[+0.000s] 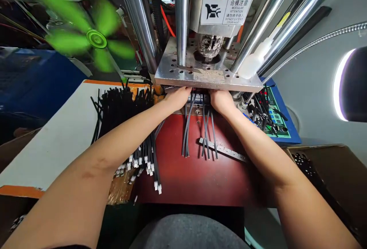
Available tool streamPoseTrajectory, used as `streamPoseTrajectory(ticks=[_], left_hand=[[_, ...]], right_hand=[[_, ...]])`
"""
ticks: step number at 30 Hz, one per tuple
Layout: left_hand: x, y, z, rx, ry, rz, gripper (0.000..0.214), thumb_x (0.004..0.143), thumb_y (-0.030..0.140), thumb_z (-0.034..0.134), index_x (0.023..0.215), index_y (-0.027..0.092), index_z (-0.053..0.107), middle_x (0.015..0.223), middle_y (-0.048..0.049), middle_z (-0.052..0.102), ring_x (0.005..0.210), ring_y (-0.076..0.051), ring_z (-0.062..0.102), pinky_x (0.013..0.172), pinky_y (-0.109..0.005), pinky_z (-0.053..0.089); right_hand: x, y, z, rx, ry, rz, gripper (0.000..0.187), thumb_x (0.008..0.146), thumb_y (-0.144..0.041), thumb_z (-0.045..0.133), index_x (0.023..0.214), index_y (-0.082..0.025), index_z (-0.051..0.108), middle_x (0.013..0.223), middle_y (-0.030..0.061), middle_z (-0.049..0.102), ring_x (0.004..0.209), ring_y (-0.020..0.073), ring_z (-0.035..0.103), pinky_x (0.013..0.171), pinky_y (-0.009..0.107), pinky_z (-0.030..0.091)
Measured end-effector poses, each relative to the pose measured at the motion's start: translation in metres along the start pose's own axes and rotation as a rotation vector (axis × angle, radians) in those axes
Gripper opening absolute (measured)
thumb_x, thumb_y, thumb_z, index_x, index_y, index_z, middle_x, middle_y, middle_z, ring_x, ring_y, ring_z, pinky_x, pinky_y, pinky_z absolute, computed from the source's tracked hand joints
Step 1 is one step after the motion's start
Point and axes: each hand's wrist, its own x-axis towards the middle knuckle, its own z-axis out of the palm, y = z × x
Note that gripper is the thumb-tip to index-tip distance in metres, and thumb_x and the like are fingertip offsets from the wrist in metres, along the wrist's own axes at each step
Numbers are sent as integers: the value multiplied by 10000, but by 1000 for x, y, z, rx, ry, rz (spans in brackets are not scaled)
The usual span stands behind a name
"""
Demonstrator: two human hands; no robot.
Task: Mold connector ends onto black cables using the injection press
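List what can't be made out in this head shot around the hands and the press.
Left hand and right hand: head view, the fingers go under the press plate, so neither grip can be judged.
Black cables: the upper ends are hidden by the same plate and the hands.
Green fan: the blades are blurred by spinning, so their count is unclear.
Cardboard box: cut off by the right edge, its contents too dark to tell.
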Motion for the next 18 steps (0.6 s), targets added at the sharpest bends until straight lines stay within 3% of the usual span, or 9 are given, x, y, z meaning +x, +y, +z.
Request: streamPoseTrajectory(ticks=[3, 7, 11, 15, 18], left_hand=[[-4, 31, 7, 90, 63, -7, 537, 959, 124, 287, 1476, 149, 429, 1469, -157, 453, 1304, -335, 471, 1063, -469, 435], [3, 55, 21, 153, 110, -117, 544, 974, 116, 216, 1476, 45, 414, 1438, -200, 467, 1303, -370, 438, 1079, -503, 411], [3, 55, 26, 224, 81, -93, 563, 972, 86, 211, 1518, 0, 324, 1455, -219, 453, 1354, -375, 398, 1158, -491, 319], [2, 50, 23, 260, 94, -64, 549, 976, 83, 237, 1514, 44, 337, 1453, -219, 457, 1348, -343, 428, 1131, -452, 361], [10, 50, 13, 227, 25, -72, 527, 977, 99, 285, 1495, 72, 377, 1411, -210, 505, 1286, -326, 502, 1105, -468, 395]], right_hand=[[-11, -24, 1, -40, 23, -69, 504, 972, -155, 285, 1401, -103, 546, 1323, 174, 606, 1188, 312, 542, 1036, 443, 427], [-12, -29, 0, -52, 28, -42, 517, 977, -136, 276, 1430, -75, 517, 1369, 172, 575, 1238, 311, 505, 1059, 436, 407], [-14, -21, -2, -74, -25, -70, 496, 992, -144, 299, 1424, -163, 540, 1362, 132, 595, 1191, 304, 551, 1041, 456, 414], [-13, -19, -1, -102, -8, -103, 519, 989, -123, 287, 1483, -95, 442, 1461, 176, 495, 1309, 335, 464, 1056, 500, 401], [0, -13, -11, -38, -77, -94, 516, 947, -91, 360, 1442, -119, 502, 1397, 176, 559, 1226, 316, 551, 1002, 469, 464]])
